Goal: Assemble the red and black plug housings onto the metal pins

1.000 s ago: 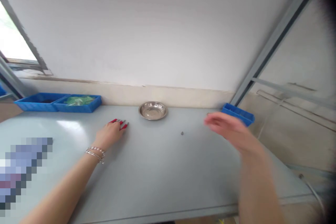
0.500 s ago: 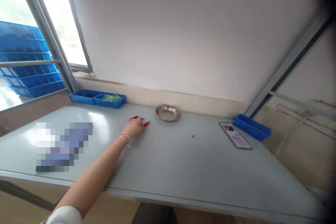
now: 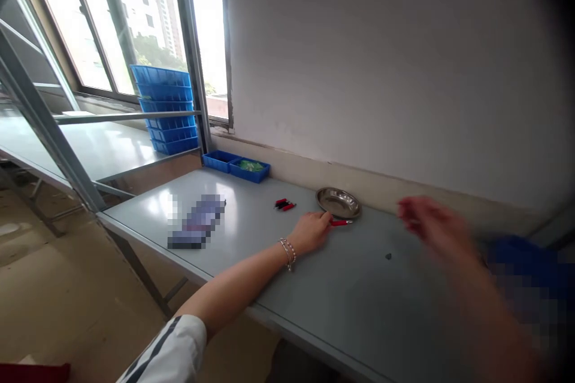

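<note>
— Reaches closer to the metal dish [image 3: 339, 200] with the left hand [image 3: 312, 232] than half a second ago, and brings the right hand [image 3: 424, 224] back into view.

— Holding anything?

— Yes: keeps the left fingers together on one end of a red rod [image 3: 340, 223], just in front of the dish, pale tip pointing right. Wears a bracelet [image 3: 288, 253] on that wrist.

— And on the right?

— Holds that hand to the right of the dish, too blurred to tell whether apart, together or clamped on something.

— Anything loose nearby?

— See a small dark piece [image 3: 389, 256] on the table [image 3: 323, 293], in front and to the right of the dish. Find a cluster of red and black rods [image 3: 285, 206] to its left.

— And further out?

— Look left past that cluster: two blue trays [image 3: 248, 175], with green packets [image 3: 251, 166] in the one nearer the dish, then a stack of blue bins [image 3: 168, 109], farthest left of it, before a window [image 3: 150, 18].
</note>
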Demonstrator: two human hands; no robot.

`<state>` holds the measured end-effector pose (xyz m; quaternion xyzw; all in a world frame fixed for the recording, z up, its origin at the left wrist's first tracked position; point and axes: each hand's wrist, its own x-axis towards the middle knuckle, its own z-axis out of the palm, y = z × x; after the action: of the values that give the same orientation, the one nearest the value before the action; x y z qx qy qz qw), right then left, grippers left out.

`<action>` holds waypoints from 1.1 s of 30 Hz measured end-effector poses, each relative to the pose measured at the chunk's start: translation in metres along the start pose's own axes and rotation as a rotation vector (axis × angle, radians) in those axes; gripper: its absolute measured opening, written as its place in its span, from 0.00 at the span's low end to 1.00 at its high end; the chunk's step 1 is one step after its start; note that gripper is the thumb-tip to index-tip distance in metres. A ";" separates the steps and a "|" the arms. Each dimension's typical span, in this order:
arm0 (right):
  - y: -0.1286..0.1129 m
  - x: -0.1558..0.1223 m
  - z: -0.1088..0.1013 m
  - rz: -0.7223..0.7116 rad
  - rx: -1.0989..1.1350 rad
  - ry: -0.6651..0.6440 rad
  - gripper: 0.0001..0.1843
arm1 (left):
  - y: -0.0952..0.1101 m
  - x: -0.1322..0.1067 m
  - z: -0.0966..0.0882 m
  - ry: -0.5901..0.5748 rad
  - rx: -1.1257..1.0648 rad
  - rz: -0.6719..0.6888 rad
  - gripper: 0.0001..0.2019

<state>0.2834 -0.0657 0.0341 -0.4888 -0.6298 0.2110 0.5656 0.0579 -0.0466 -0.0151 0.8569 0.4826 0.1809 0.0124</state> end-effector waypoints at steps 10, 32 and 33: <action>0.026 -0.036 0.062 0.065 -0.228 -0.063 0.22 | 0.002 -0.001 0.007 0.078 -0.028 0.199 0.09; 0.026 -0.029 0.056 0.157 -0.098 -0.256 0.20 | -0.004 0.002 0.007 0.104 -0.104 0.162 0.21; 0.027 -0.029 0.055 0.133 -0.108 -0.262 0.19 | -0.003 0.001 0.007 0.077 -0.139 0.154 0.21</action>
<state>0.2397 -0.0636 -0.0173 -0.5273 -0.6750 0.2759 0.4361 0.0582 -0.0427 -0.0221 0.8808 0.4019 0.2474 0.0394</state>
